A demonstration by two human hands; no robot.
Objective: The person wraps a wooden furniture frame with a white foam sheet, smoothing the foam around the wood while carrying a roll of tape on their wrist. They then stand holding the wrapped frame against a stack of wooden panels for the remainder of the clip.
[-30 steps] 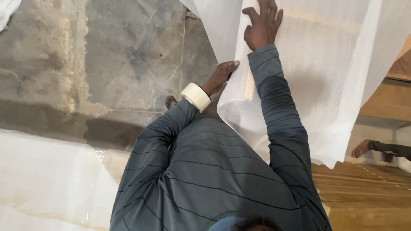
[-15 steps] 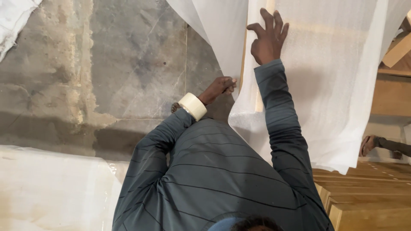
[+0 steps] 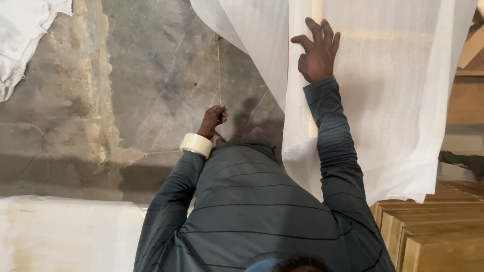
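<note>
Our right hand (image 3: 318, 53) has slid up the thin white foam wrapping sheet (image 3: 398, 100), fingers spread; our left hand (image 3: 214, 118), now off the sheet, has curled shut

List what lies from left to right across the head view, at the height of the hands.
Crumpled white cloth → bare concrete floor → left hand with a tape roll on its wrist → right hand flat on the white foam sheet → wooden frame.
</note>
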